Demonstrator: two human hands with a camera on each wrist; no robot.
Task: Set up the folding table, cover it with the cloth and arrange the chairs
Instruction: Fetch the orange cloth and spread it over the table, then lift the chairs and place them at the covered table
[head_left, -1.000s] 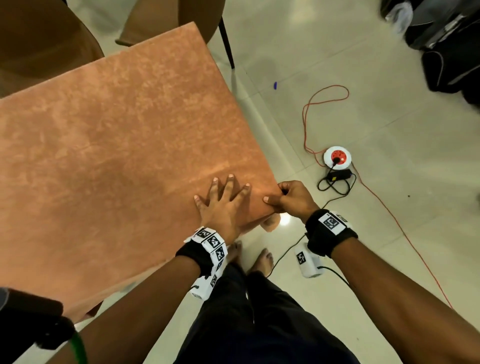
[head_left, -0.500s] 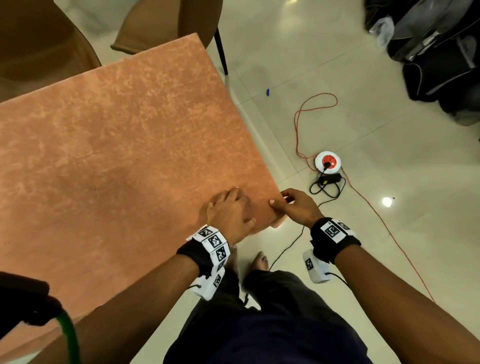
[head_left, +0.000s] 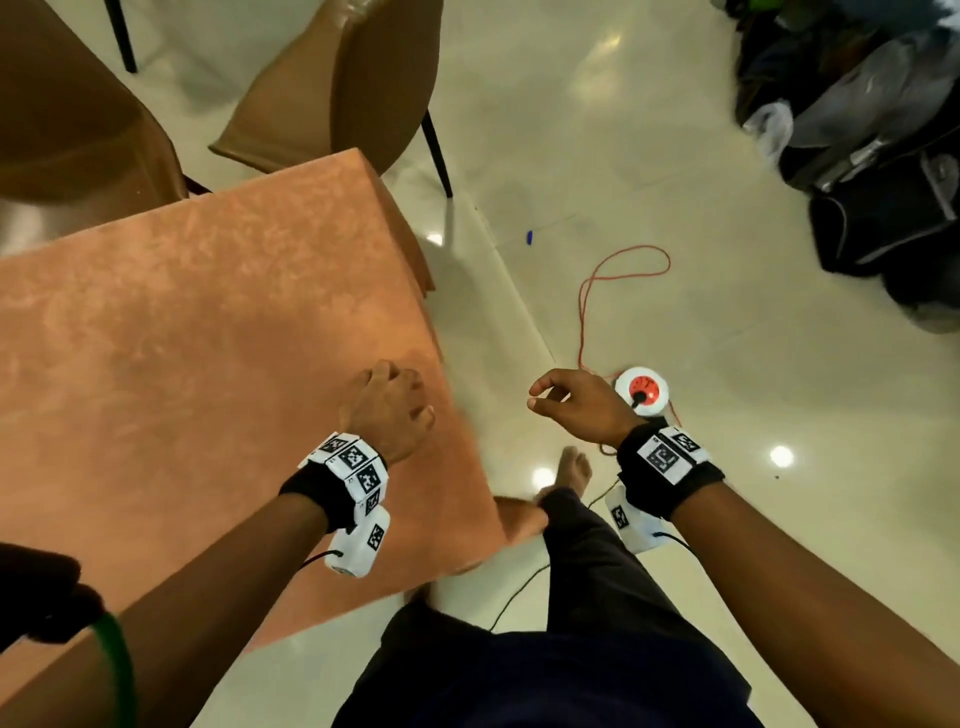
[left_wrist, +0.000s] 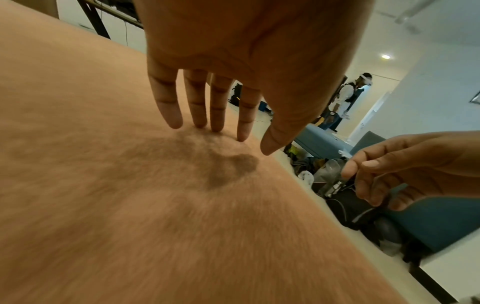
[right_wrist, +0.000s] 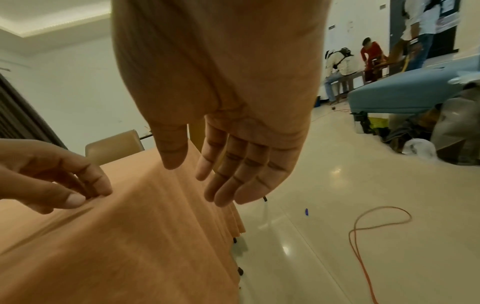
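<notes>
An orange cloth (head_left: 182, 364) covers the table and hangs over its right edge (right_wrist: 207, 236). My left hand (head_left: 387, 405) is near that edge, its straight fingertips (left_wrist: 215, 125) touching the cloth top. My right hand (head_left: 540, 397) hovers off the table over the floor, fingers loosely relaxed (right_wrist: 223, 191) and holding nothing. Two brown chairs stand at the far side, one (head_left: 353, 88) by the far right corner and one (head_left: 67, 119) at the far left.
On the shiny floor to the right lie a red cable (head_left: 613, 291), a white round socket reel (head_left: 641, 389) and a small blue object (head_left: 529, 237). Dark bags (head_left: 872, 182) are piled at the far right. My bare foot (head_left: 574, 465) is beside the table's near corner.
My right hand has let go of the cloth's corner and moved off to the right. My left hand has risen from flat onto its fingertips and slid farther along the edge.
</notes>
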